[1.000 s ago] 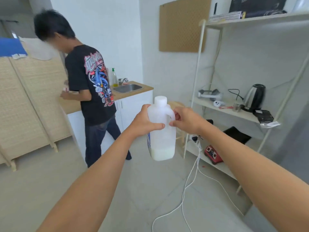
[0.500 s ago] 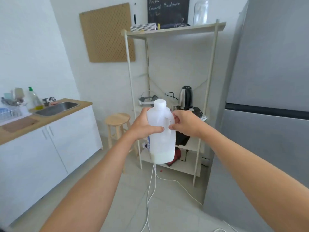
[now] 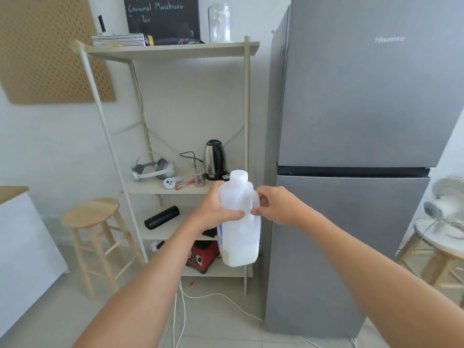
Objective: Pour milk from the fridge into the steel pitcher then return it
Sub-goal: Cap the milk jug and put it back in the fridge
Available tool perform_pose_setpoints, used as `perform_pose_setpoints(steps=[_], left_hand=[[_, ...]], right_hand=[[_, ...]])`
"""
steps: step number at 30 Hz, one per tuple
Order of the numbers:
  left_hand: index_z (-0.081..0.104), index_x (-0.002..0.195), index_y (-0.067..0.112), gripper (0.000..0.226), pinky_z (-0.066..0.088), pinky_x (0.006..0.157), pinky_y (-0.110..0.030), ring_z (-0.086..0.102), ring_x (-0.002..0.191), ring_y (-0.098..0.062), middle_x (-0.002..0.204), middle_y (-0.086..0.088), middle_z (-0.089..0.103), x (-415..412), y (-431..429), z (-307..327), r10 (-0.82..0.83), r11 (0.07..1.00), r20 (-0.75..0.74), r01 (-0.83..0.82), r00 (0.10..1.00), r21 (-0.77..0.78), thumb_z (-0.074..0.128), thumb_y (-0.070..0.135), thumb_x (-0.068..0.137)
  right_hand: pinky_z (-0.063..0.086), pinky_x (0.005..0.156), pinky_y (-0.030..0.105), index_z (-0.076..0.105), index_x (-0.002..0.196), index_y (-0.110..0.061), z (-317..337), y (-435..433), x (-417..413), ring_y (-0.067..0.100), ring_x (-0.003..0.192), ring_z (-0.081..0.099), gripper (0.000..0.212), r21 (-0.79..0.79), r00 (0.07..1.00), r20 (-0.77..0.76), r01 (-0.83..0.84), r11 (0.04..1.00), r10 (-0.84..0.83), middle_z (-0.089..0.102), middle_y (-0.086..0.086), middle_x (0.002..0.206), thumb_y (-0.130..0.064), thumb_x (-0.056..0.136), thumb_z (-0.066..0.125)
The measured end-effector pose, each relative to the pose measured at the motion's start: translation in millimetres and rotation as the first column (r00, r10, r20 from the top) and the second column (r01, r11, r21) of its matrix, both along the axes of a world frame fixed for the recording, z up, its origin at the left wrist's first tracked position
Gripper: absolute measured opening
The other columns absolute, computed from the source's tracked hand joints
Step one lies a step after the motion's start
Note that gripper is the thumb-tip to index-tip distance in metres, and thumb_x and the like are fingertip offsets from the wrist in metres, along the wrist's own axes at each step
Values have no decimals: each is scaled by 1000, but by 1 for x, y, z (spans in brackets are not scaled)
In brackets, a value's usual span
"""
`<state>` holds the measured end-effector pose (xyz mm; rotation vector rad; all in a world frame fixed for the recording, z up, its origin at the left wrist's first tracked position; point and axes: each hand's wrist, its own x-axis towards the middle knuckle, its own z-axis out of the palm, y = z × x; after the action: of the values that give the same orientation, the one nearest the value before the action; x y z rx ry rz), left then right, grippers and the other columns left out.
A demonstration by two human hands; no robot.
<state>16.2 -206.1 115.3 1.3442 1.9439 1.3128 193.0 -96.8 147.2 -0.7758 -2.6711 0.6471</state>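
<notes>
Your left hand (image 3: pixel 213 212) and right hand (image 3: pixel 277 205) both grip the capped translucent milk jug (image 3: pixel 238 222), a little milk at its bottom, before the closed grey fridge (image 3: pixel 351 146)

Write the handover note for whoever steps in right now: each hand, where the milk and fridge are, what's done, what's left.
Left hand: grip wrapped around the milk jug body, thumb across its front.
Right hand: grip on the jug's handle side.
Jug: upright, cap on, held in the air in front of the shelf unit; only a shallow layer of milk shows at the bottom.
Fridge: just right of the jug, both doors shut.
Steel pitcher: not in view.
Done: cannot confirm the pour from this view; the capped, nearly empty jug suggests it.
Left: free one hand, open the fridge, set the jug inside, close the door.
</notes>
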Motion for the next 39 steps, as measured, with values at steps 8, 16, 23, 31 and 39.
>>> perform_pose_setpoints(steps=[8, 16, 23, 31, 39], left_hand=[[39, 127, 28, 82, 56, 84, -38, 61, 106, -13, 116, 8, 57, -75, 88, -28, -116, 993, -12, 116, 993, -14, 87, 28, 61], [37, 128, 30, 81, 54, 83, -32, 59, 107, -8, 116, 12, 56, -116, 148, -46, -184, 983, 20, 184, 983, -21, 88, 23, 65], [39, 128, 29, 85, 55, 88, -37, 60, 110, -10, 118, 11, 57, -123, 175, -55, -194, 981, 32, 194, 981, -19, 88, 29, 60], [39, 130, 29, 84, 55, 87, -36, 58, 106, -7, 115, 13, 55, -114, 184, -59, -201, 979, 2, 201, 980, -42, 90, 22, 63], [38, 130, 31, 88, 55, 93, -47, 59, 110, -14, 116, 10, 55, -115, 189, -59, -215, 975, 21, 216, 976, -50, 89, 29, 58]], right_hand=[[50, 74, 33, 55, 91, -21, -9, 102, -42, 16, 85, 58, 48, -2, 908, -24, 419, 908, -419, 61, -4, 96, -68, 88, 45], [40, 99, 40, 47, 135, -13, -52, 188, -71, 24, 129, 38, 67, 370, 817, 158, 471, 801, -554, 45, 3, 136, -62, 89, 52], [22, 117, 46, 42, 138, -14, -72, 224, -83, 26, 128, 42, 69, 390, 791, 164, 497, 775, -590, 47, 3, 134, -53, 85, 62], [38, 94, 32, 46, 123, -9, -68, 226, -77, 26, 110, 42, 66, 349, 851, 108, 452, 821, -514, 49, 3, 120, -52, 80, 69], [42, 88, 38, 44, 102, -8, -67, 202, -62, 23, 91, 38, 69, 314, 857, 6, 487, 815, -515, 42, 1, 99, -70, 78, 60]])
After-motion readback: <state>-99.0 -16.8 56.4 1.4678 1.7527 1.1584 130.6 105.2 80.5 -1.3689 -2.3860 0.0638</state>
